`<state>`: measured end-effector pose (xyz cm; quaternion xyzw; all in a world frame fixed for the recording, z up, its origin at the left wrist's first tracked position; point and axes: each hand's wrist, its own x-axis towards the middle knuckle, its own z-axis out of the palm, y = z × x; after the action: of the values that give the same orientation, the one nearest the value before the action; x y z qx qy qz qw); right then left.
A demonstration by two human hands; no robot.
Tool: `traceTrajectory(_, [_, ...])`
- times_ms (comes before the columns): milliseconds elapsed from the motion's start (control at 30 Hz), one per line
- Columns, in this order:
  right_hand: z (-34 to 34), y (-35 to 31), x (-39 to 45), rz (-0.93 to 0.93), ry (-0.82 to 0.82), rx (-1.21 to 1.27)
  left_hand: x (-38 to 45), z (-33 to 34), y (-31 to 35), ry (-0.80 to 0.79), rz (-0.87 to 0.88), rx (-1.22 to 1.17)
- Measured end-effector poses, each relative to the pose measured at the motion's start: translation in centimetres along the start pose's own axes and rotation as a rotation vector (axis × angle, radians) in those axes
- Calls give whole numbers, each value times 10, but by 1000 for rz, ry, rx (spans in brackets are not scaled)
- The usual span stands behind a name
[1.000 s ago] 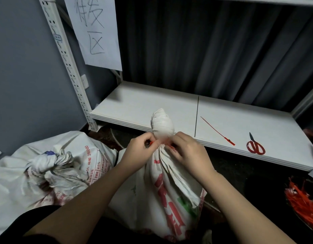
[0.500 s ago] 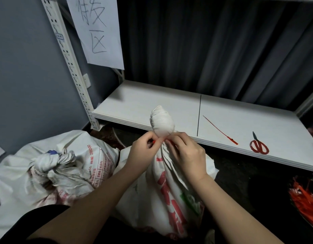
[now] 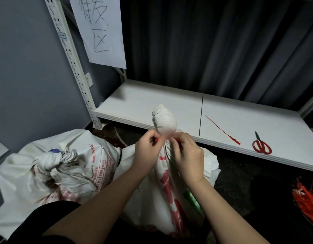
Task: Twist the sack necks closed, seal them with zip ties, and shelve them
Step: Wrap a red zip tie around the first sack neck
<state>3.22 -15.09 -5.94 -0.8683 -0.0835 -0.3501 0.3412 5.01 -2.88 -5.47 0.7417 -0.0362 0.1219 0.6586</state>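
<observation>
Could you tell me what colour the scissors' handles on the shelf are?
Red, seen in the head view: scissors on the white shelf.

— Red-handled scissors point(image 3: 261, 147) lying flat near the right front, blades pointing away.

— Behind all that?

— Dark pleated curtain point(image 3: 213, 46) hanging as backdrop; grey wall point(image 3: 25, 71) at left, small white wall socket point(image 3: 89, 79) on it beside a perforated white upright point(image 3: 71, 55).

— Up top?

— White paper sign point(image 3: 99, 29) with handwritten characters, hung at upper left, overlapping curtain.
</observation>
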Motion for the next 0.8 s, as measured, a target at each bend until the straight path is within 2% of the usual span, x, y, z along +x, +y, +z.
traceTrajectory(233, [-5, 0, 2, 20, -6, 30, 3, -4, 1, -33, -139, -129])
traceTrajectory(400, [-9, -2, 5, 10, 11, 51, 3, -6, 3, -42, -177, -180])
traceTrajectory(600, [-15, 0, 4, -103, -12, -181, 7, -8, -1, -31, -149, -64])
traceTrajectory(800, [-9, 1, 4, -199, 68, -296, 2, -2, 6, 28, -68, 137])
